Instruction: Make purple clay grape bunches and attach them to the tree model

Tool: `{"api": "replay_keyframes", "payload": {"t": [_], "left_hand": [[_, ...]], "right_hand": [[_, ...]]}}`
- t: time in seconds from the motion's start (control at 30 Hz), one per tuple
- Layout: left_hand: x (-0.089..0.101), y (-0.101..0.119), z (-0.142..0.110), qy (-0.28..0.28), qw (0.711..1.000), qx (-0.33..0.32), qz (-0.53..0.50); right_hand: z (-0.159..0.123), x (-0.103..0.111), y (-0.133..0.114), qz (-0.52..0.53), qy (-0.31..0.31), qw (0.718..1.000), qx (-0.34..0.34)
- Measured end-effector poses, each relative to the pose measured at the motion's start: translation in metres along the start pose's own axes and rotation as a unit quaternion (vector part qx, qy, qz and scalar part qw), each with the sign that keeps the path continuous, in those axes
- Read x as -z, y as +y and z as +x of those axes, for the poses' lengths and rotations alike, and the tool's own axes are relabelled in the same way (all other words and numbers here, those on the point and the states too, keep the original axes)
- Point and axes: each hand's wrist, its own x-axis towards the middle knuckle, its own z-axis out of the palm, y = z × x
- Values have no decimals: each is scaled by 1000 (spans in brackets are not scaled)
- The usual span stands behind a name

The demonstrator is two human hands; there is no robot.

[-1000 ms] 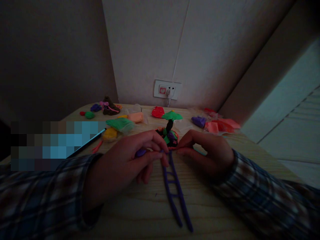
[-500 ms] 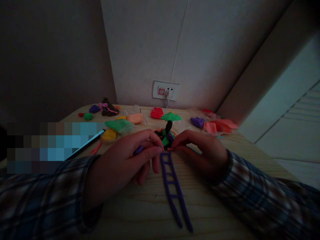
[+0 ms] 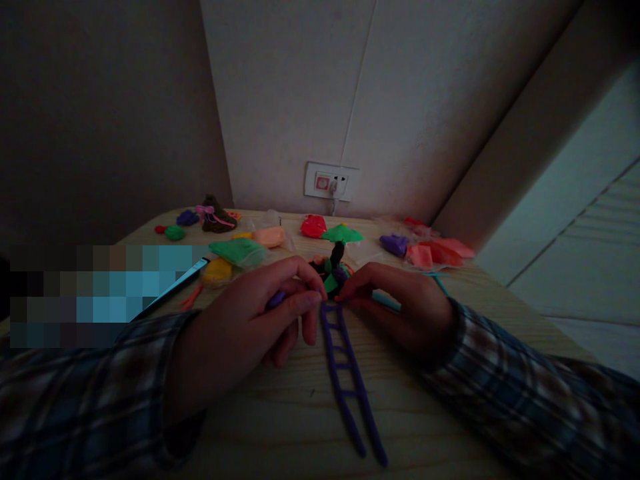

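A small ladder (image 3: 343,365) of purple modelling clay lies flat on the wooden table, its far end between my hands and its two rails uneven at the near end. My left hand (image 3: 267,310) is closed around a lump of purple clay (image 3: 276,299); its thumb and forefinger meet just above the ladder's top left corner. My right hand (image 3: 403,303) is pinched, fingertips at the top right corner; whatever is between them is hidden. Right behind the fingertips stands a clay model with a dark trunk (image 3: 338,252) and green top (image 3: 343,233), its base partly covered by my hands.
Bagged clay lies behind: green (image 3: 237,251), yellow (image 3: 217,272), peach (image 3: 270,236), red (image 3: 313,226), purple (image 3: 394,244) and coral (image 3: 440,253). A brown clay boot (image 3: 217,217) stands back left. A blue stick (image 3: 386,302) is under my right hand. A lit, blurred-out screen is at left.
My left fingers have drawn back off the ladder's top, uncovering its top rung. My right fingertips have shifted slightly left to the top right corner. The ladder lies where it was.
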Motion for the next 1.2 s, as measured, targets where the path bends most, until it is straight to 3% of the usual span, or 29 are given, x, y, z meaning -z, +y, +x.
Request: {"api": "replay_keyframes", "payload": {"t": [0.37, 0.57, 0.77, 1.2], "left_hand": [[3, -6, 0, 11, 998, 40, 47], [5, -6, 0, 16, 995, 74, 66], [3, -2, 0, 26, 990, 117, 74], [1, 3, 0, 35, 987, 136, 80]], "right_hand": [[-2, -10, 10, -11, 41, 997, 58], [5, -4, 9, -30, 32, 994, 95], [13, -12, 5, -54, 42, 994, 90], [16, -16, 5, -75, 14, 994, 79]]}}
